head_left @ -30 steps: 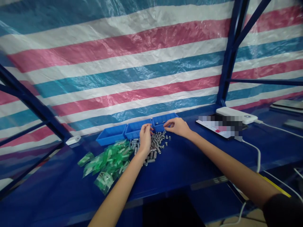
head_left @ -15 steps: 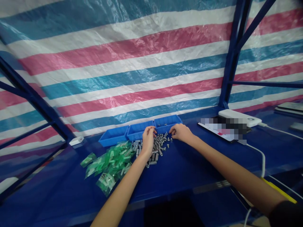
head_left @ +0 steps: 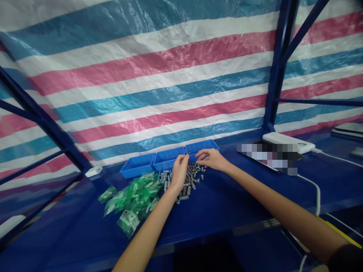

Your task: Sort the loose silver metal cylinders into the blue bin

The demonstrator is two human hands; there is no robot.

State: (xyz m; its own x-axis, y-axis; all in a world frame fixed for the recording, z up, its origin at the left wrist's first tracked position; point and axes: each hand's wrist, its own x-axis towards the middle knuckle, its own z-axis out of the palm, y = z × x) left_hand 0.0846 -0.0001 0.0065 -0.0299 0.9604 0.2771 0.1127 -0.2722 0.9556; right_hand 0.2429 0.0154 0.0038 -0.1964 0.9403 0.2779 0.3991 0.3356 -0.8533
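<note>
My left hand (head_left: 180, 173) is over the pile of small metal fittings, its thumb and fingertips pinched together by the middle tray. Whatever the pinch contains is too small to make out. To its right, my right hand (head_left: 212, 159) hovers at the front of the right blue tray (head_left: 208, 143), thumb and fingers apart, with nothing visible between them. Short metal screws (head_left: 195, 170) lie heaped between the hands. Grey metal cylinders (head_left: 185, 190) are spread around my left wrist, which hides part of the heap. The middle blue tray (head_left: 167, 155) stands just behind my left hand.
Green plastic packets (head_left: 141, 192) are piled left of my forearm, in front of the left blue tray (head_left: 137, 166). A white plug adapter (head_left: 93, 171) sits farther left. On the right lie a phone (head_left: 266, 156) and a white power bank (head_left: 289, 142) with a cable. Blue posts frame a striped tarp.
My right hand has moved left and slightly up from the screws' right edge to the right tray's front, and its fingers have spread. My left hand stays over the pile, fingertips pinched.
</note>
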